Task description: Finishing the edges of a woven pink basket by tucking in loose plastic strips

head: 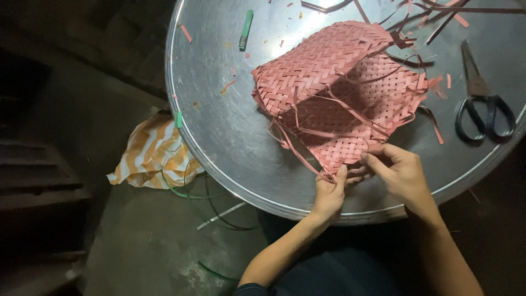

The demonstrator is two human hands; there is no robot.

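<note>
A: Hands status?
B: Left hand (pixel 329 192) pinches the near edge of the pink woven mat (pixel 339 93); right hand (pixel 400 172) grips the same corner, fingers curled on a strip.
A: Mat location?
B: Flat on the round metal worktop (pixel 219 126), near edge pulled close for reach. Scissors (pixel 482 104) lie well to the right.

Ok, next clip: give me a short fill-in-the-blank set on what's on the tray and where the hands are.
1. Both hands, the left hand and the right hand, pinch the near edge of a woven piece coloured ____.
2. The piece lies on a round ____ tray.
3. At the tray's right edge lies a pair of ____.
4. Left of the tray, a striped cloth shows white and ____.

Missing words: pink; metal; scissors; orange
</note>
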